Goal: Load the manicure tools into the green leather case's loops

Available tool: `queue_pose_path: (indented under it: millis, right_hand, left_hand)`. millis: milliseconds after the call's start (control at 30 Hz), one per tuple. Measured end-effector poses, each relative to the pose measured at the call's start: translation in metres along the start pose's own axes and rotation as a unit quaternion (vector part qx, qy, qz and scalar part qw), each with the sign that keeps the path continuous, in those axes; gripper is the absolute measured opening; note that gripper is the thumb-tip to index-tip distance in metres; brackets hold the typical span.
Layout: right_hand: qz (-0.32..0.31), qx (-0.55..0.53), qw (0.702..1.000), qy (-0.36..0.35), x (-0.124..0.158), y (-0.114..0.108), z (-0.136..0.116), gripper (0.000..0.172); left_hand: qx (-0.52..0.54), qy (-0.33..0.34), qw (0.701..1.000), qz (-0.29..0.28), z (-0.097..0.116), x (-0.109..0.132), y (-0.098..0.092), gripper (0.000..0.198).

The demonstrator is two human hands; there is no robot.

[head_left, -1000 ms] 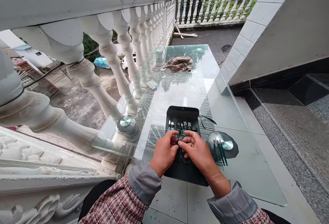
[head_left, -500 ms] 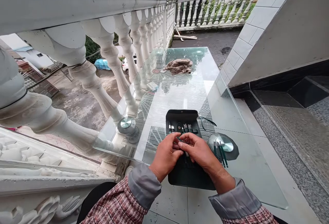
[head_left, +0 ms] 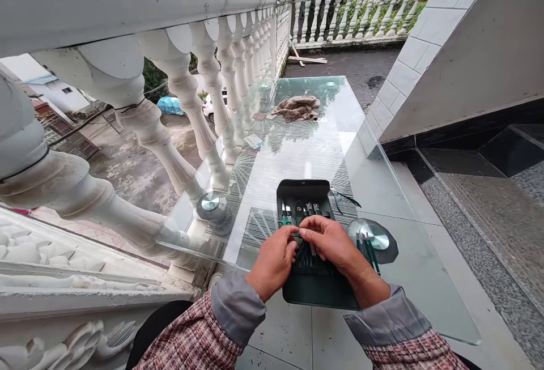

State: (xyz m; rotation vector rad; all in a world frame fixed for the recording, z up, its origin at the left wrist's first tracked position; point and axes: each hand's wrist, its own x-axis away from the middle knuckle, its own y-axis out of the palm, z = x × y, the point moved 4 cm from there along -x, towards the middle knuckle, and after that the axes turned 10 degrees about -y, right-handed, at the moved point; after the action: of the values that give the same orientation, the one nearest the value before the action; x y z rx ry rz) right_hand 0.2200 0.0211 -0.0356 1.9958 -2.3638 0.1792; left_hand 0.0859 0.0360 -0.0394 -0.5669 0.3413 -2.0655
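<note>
A black manicure case lies unfolded on the glass table, with silver nail clippers and other small tools in its loops. Above its middle, my left hand is closed, thumb and forefinger pinched together. My right hand is closed too, its fingertips meeting close to the left ones. Whatever lies between the fingertips is too small and covered to name. To the right of the case's upper part rest dark-handled nippers. Several slim dark tools lie beside my right wrist.
The glass table stretches away from me, with a crumpled brown cloth at its far end and a small box near its left edge. A white balustrade runs along the left; stone steps rise on the right.
My fingertips have shifted slightly lower over the case, and my left fingers have drawn back a little, uncovering green scissor handles. The view has moved slightly.
</note>
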Motion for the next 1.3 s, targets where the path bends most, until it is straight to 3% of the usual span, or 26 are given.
queue_pose_path:
  millis: [467,600,800,933,1067,1300]
  right_hand:
    - [0.095,-0.05,0.993,-0.056,-0.013,-0.015,-0.002,0.047]
    - [0.139,-0.073,0.986,-0.063,-0.006,-0.037,-0.006,0.052]
    - [0.17,-0.095,0.979,-0.059,0.012,-0.088,-0.014,0.053]
    - [0.129,-0.054,0.99,-0.027,0.027,-0.118,-0.009,0.05]
    - [0.064,0.023,0.998,0.015,0.032,-0.128,0.008,0.04]
    - [0.086,0.182,0.979,0.01,0.022,-0.127,0.026,0.036]
  left_hand:
    - [-0.058,0.009,0.998,-0.005,-0.003,0.001,0.002,0.037]
    - [-0.063,0.012,0.998,-0.006,0.0,0.002,0.001,0.035]
    - [-0.101,0.02,0.995,-0.007,0.008,0.005,-0.001,0.033]
    - [-0.116,0.027,0.993,-0.004,0.014,0.006,-0.001,0.033]
    - [-0.125,0.032,0.992,-0.005,0.018,0.007,-0.001,0.032]
    - [-0.13,0.042,0.991,0.006,0.017,0.007,0.0,0.033]
